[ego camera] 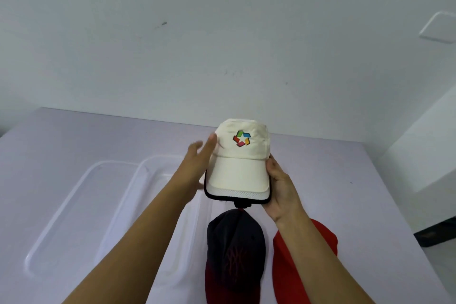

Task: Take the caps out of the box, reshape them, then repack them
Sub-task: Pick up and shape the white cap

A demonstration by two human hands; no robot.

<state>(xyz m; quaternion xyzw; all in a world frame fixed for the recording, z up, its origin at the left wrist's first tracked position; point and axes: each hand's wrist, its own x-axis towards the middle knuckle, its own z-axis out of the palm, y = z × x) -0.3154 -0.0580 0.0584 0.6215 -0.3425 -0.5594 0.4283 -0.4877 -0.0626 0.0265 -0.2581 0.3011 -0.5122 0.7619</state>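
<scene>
A: Cream cap (240, 145) – where is it sitting?

B: It isn't sitting, it's being held up in the air over the far part of the worktop (98, 136), logo facing the camera and brim pointing toward the person. A white mesh layer and a black edge are showing under the brim. I can't tell whether those are part of this cap or more caps nested below.

A: Hands?

B: The right hand (281, 185) is gripping the brim's right edge, with fingers curled under and thumb on the side. The left hand (197, 158) is flat with straight fingers, touching the left side of the crown and holding nothing. It's a bit blurred.

A: So they're reshaping?

B: That's my read. The crown is looking fairly round, with some creasing near the left seam.

A: How to do it well?

B: I'd be keeping the right-hand grip on the brim as the anchor and smoothing the crown with the flat palm, not pinching, so no new folds are going in. Pressing out from inside the crown would probably be helping too. The brim curve should be left alone.

A: Anything else around it?

B: A dark cap (234, 249) with a reddish brim is lying on the worktop right below, and a red cap (325, 237) is lying just beside it, partly hidden by the right forearm. The clear box (158, 170) and a second clear tray (74, 205) – maybe its lid – are lying to the left, with no caps showing in either. So repacking isn't started yet.
</scene>
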